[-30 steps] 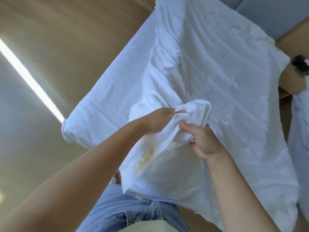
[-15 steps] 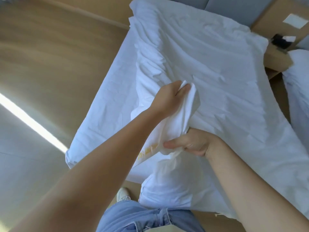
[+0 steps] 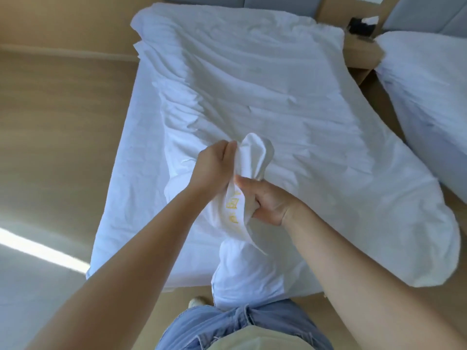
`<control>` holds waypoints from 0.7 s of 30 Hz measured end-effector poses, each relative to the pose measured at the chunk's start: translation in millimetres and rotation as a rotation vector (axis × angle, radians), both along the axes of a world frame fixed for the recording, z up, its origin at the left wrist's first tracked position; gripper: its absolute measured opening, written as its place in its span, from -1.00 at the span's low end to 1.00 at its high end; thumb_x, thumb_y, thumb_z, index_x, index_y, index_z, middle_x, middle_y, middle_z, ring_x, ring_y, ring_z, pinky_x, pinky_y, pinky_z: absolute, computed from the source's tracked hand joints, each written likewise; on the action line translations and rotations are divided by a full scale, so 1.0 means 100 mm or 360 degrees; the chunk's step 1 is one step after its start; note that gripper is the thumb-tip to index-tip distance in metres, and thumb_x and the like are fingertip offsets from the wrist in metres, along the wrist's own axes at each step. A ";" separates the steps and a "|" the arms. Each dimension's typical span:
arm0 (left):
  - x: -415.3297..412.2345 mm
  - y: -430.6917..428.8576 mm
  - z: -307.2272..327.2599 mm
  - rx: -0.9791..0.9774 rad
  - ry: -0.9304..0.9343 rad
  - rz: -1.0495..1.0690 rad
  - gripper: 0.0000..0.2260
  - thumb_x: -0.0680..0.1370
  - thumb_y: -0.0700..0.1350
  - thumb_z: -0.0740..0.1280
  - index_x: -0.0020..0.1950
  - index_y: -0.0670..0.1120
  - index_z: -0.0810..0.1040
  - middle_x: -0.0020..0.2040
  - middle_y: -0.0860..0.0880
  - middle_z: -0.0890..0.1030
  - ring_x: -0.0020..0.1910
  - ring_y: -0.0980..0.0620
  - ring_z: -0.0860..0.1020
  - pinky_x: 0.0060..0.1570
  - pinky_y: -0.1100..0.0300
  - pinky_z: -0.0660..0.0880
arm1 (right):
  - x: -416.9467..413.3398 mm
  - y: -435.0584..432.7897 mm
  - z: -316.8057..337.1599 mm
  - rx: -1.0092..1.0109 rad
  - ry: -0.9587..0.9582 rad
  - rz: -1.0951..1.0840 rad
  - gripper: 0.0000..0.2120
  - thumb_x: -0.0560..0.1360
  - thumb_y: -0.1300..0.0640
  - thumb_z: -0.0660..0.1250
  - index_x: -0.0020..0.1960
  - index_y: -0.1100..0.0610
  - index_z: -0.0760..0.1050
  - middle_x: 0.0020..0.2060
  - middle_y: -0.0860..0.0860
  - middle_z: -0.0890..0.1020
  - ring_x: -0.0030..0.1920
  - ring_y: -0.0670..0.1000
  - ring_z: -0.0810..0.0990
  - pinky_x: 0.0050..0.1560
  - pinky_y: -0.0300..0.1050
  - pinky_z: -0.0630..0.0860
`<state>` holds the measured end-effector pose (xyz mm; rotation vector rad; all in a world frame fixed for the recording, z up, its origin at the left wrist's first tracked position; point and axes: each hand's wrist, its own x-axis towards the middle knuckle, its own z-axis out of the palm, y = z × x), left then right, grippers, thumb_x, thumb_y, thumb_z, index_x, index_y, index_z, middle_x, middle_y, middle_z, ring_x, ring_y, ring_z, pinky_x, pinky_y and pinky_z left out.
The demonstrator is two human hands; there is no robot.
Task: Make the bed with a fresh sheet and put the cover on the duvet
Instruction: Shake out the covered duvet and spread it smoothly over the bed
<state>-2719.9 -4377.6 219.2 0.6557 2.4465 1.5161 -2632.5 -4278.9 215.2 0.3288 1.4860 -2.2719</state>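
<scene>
My left hand [image 3: 214,165], right hand [image 3: 267,200] both clamped on bunched cover corner [image 3: 256,152], above foot of bed [image 3: 126,185]. Cloth likely soft, light, limp; best gripped at seam.

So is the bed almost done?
Partly. A white sheet already covers the mattress. In hand: the left hand and right hand both grip a bunched corner of the duvet cover, the part with yellow stitching. Left to do: the duvet lies rumpled and crooked across the bed, so it probably needs pulling straight and smoothing.
</scene>
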 end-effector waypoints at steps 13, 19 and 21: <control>-0.03 0.04 0.01 -0.0129 0.0498 -0.0196 -0.60 0.65 -0.10 0.12 -0.38 0.00 0.12 -0.37 -0.14 0.40 -0.34 -0.14 0.38 -0.25 0.01 0.27 | 0.12 -0.06 0.00 0.0283 0.0224 0.0194 -0.80 0.37 0.32 0.34 -0.09 0.14 0.67 -0.17 -0.03 0.68 -0.07 -0.09 0.64 0.03 -0.25 0.52; -0.21 -0.02 0.07 -0.0443 0.0742 -0.0431 -0.69 0.66 -0.07 0.09 -0.26 -0.14 0.22 -0.32 -0.09 0.34 -0.27 -0.25 0.46 -0.27 0.04 0.26 | 0.04 -0.19 0.12 0.0499 0.0299 0.0558 -0.84 0.39 0.34 0.37 -0.12 0.41 0.45 -0.15 0.19 0.49 -0.07 0.13 0.48 0.05 -0.12 0.47; -0.28 -0.04 0.03 -0.0490 0.0766 -0.0434 -0.71 0.66 -0.06 0.08 -0.22 -0.16 0.24 -0.31 -0.10 0.35 -0.24 -0.27 0.48 -0.25 0.03 0.29 | 0.00 -0.23 0.16 0.0548 0.0252 0.0607 -0.94 0.39 0.32 0.39 -0.17 0.25 0.51 -0.22 0.16 0.51 -0.18 0.11 0.48 -0.06 -0.08 0.45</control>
